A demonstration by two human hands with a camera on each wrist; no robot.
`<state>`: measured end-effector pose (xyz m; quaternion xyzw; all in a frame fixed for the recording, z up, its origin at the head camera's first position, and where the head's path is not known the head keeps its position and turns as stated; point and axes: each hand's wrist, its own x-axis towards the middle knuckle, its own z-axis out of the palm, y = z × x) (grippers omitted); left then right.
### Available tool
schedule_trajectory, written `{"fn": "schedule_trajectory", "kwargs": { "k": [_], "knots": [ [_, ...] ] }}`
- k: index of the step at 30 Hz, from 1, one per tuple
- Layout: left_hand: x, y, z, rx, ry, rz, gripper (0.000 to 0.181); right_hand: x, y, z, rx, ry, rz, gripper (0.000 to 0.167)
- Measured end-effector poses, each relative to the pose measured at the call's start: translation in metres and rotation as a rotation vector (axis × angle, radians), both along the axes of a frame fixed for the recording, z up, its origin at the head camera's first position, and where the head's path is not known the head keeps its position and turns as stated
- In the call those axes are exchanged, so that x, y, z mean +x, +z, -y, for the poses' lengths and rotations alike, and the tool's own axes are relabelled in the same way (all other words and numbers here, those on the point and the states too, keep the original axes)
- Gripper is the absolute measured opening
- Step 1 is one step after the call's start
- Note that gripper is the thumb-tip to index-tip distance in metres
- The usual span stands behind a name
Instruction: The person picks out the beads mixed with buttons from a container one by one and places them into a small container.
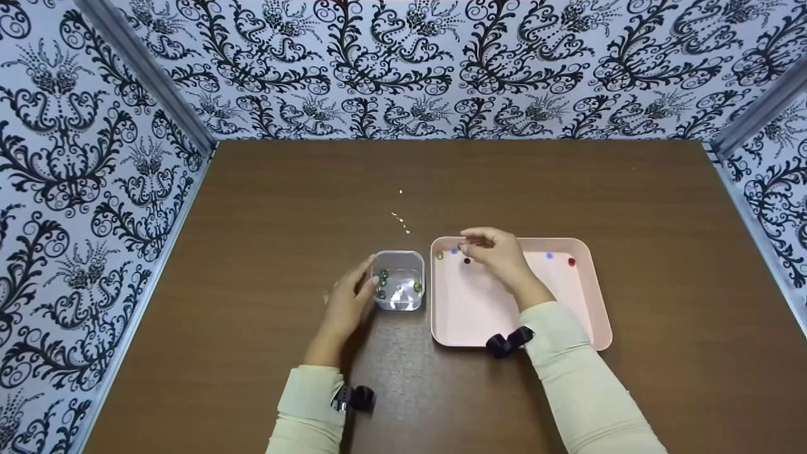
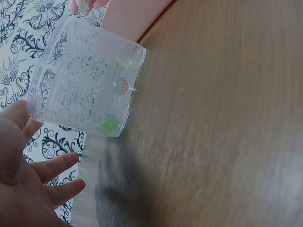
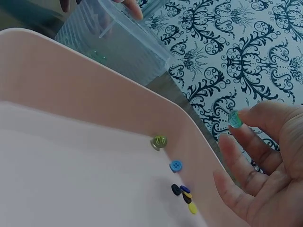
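A clear plastic container (image 1: 398, 302) with several glass marbles (image 1: 382, 284) in it stands on the table. My left hand (image 1: 345, 302) grips its left side, thumb and forefinger at the rim and the other fingers spread in the left wrist view. My right hand (image 1: 504, 260) is above the far side of a pink tray (image 1: 442, 315). Between its thumb and forefinger it pinches a greenish glass marble (image 3: 235, 118), clear of the tray floor. Down in the tray lie another marble (image 3: 160, 141), a blue button (image 3: 175, 165) and several small dark, blue and yellow buttons (image 3: 176, 189).
The tray stands just right of the container, with a red piece (image 1: 572, 261) and a blue piece (image 1: 550, 255) near its far right corner. Patterned walls (image 1: 391, 69) border the wooden table (image 1: 252, 252) at the back and sides. Small light reflections show on the tabletop behind the container.
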<state>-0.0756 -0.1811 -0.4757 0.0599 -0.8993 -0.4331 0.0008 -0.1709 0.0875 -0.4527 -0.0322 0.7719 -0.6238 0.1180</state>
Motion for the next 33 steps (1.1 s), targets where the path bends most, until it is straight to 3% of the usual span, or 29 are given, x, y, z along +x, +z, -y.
{"fn": "schedule_trajectory", "kwargs": {
  "k": [11,33],
  "knots": [
    [0.0,0.001,0.0,0.003,0.001,0.004,0.045,0.004,0.005,0.006,0.051,0.009,-0.047,0.033],
    [0.0,0.0,0.0,0.033,0.0,0.001,0.045,0.015,0.007,0.021,0.038,0.022,-0.095,0.028]
  ]
}}
